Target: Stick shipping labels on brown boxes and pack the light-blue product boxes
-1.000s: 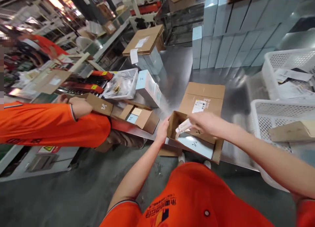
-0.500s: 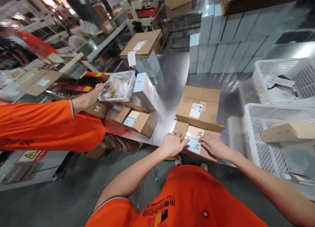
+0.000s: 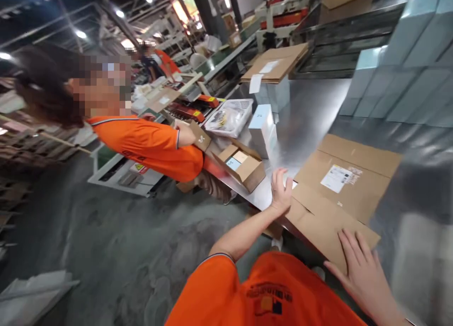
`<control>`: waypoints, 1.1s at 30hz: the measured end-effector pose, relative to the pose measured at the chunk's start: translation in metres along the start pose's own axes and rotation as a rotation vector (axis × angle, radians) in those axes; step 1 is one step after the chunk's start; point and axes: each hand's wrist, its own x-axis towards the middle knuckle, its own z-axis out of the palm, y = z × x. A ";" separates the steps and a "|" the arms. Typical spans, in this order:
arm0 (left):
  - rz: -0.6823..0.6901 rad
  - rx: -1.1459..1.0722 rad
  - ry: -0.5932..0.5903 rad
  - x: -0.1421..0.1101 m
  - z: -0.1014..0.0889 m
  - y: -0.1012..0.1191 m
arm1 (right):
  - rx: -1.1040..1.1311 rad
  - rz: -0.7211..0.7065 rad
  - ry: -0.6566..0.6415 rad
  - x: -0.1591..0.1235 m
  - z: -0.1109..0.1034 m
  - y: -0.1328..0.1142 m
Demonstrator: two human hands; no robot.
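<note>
A brown cardboard carton lies in front of me, its wide lid with a white printed label spread over the table. A front flap is folded down, so the small boxes inside are hidden. My right hand rests flat on that flap with fingers spread. At the carton's left end is my left hand, fingers raised, loosely bent and apart. A small white patch shows beside its fingertips; I cannot tell what it is.
To the left, an open carton holds small blue and cream boxes. Behind it stand a light-blue box and a white basket of bagged parts. A co-worker in an orange shirt stands left. Stacked pale-blue boxes fill the back right.
The view has swung left. The carton's flap has come down over the cream and blue boxes. My right hand has flattened on it, and my left hand has lifted to the carton's left end.
</note>
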 end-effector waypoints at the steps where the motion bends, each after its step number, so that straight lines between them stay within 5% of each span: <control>1: 0.127 0.035 0.042 0.012 -0.019 -0.009 | 0.029 -0.014 0.015 0.002 0.008 0.000; 3: 0.280 0.210 0.119 0.043 -0.063 -0.035 | 0.073 -0.049 0.039 0.013 0.018 0.001; 5: 0.199 0.460 0.105 0.080 -0.105 -0.065 | 0.081 -0.054 0.051 0.029 0.025 0.000; 8: 0.233 0.675 -0.186 0.128 -0.134 -0.103 | 0.075 -0.036 0.064 0.054 0.034 -0.008; 11: 0.437 0.653 -0.462 0.149 -0.123 -0.119 | 0.064 -0.038 0.065 0.069 0.041 -0.017; 13: 0.478 0.588 -0.487 0.149 -0.108 -0.123 | 0.062 -0.041 0.056 0.073 0.043 -0.020; 20: 0.229 0.451 -0.482 0.122 -0.086 -0.142 | 0.106 -0.041 -0.035 0.099 0.052 -0.036; 27: 0.070 0.547 -0.728 0.115 -0.072 -0.139 | 0.181 -0.104 -0.103 0.147 0.077 -0.059; 30: -0.020 0.574 -0.665 0.109 -0.066 -0.132 | 0.141 -0.115 -0.201 0.154 0.063 -0.051; 33: -0.016 0.552 -0.578 0.101 -0.060 -0.127 | 0.135 -0.031 -0.248 0.205 0.050 -0.032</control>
